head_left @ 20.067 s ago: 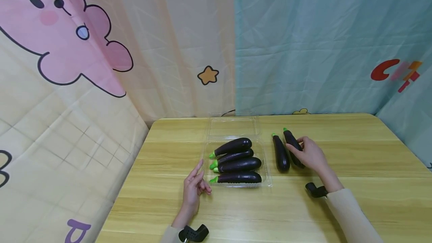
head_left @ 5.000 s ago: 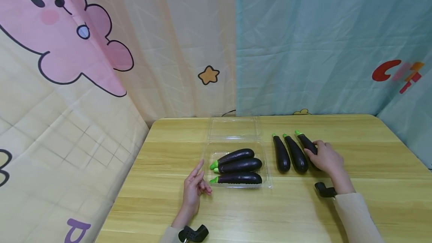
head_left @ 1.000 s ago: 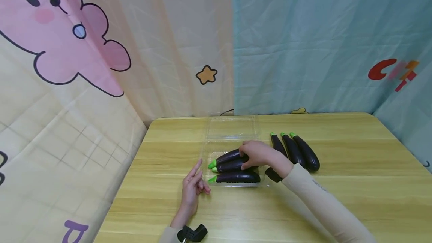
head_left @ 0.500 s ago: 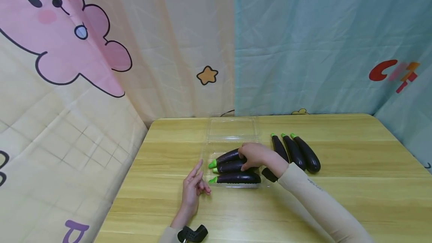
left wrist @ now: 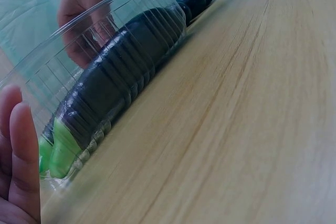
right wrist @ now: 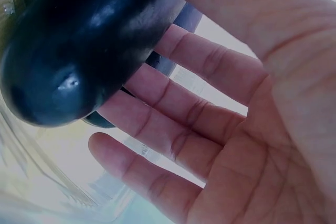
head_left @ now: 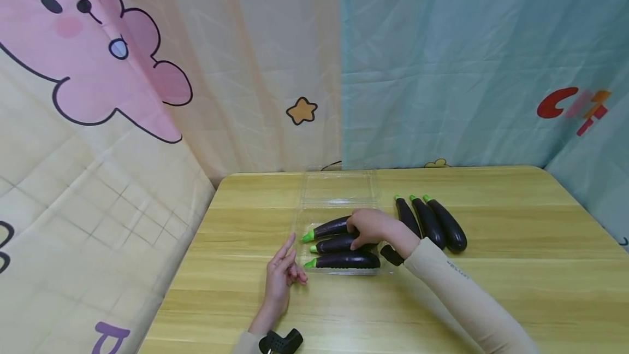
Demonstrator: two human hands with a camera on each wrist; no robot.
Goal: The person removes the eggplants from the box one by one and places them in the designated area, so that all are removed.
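Note:
Three dark purple eggplants with green stems lie crosswise in a clear plastic clamshell box (head_left: 338, 186). My right hand (head_left: 375, 228) reaches in from the right and grips the middle eggplant (head_left: 336, 243). In the right wrist view, thumb and fingers are on either side of that glossy eggplant (right wrist: 79, 51). The rear eggplant (head_left: 330, 227) is partly covered by the hand; the front eggplant (head_left: 348, 260) lies along the near wall. My left hand (head_left: 279, 283) rests at the box's left side, index finger extended, holding nothing. Through the box wall, the left wrist view shows an eggplant (left wrist: 121, 66).
To the right of the box, three more eggplants (head_left: 446, 225) lie side by side on the wooden table (head_left: 516, 234), stems away from me. My right sleeve (head_left: 462, 288) partly covers them. The box lid lies open toward the back; a printed curtain (head_left: 417, 70) hangs behind.
Over twenty seconds, one eggplant has gone from the box to the row at right. My right hand has since returned to the box; just now the rear eggplant's stem shifted slightly left.

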